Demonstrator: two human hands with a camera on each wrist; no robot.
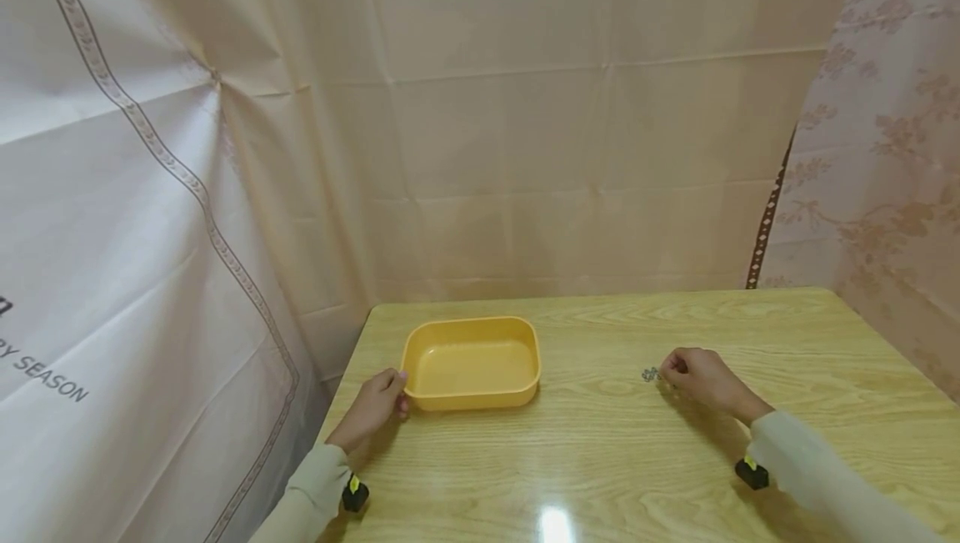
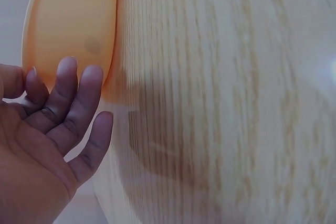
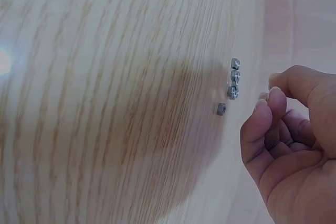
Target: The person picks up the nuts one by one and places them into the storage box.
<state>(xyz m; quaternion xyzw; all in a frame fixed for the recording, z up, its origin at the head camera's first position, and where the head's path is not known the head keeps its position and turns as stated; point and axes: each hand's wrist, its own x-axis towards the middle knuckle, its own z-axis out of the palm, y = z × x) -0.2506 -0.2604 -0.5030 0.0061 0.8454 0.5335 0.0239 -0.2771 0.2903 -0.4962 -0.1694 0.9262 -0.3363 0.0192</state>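
Observation:
A yellow rectangular plastic tray [image 1: 472, 400] stands on the left part of the table. My left hand [image 1: 375, 405] pinches its near left corner between thumb and forefinger; in the left wrist view the other fingers lie spread beside the tray wall [image 2: 73, 14]. Over to the right, a small cluster of metal nuts [image 1: 649, 374] lies on the wood. My right hand [image 1: 705, 376] is just beside them, fingers bent and thumb close to the fingertips. From the right wrist, several nuts [image 3: 234, 77] appear in a row, with one nut [image 3: 221, 108] slightly apart. Whether something sits between those fingertips is unclear.
The wood-grain table [image 1: 600, 460] has its far edge against a hanging beige cloth [image 1: 525, 151]. Printed white cloth [image 1: 150, 276] hangs on the left, and floral cloth [image 1: 885, 151] on the right. Light glares off the tabletop near the front.

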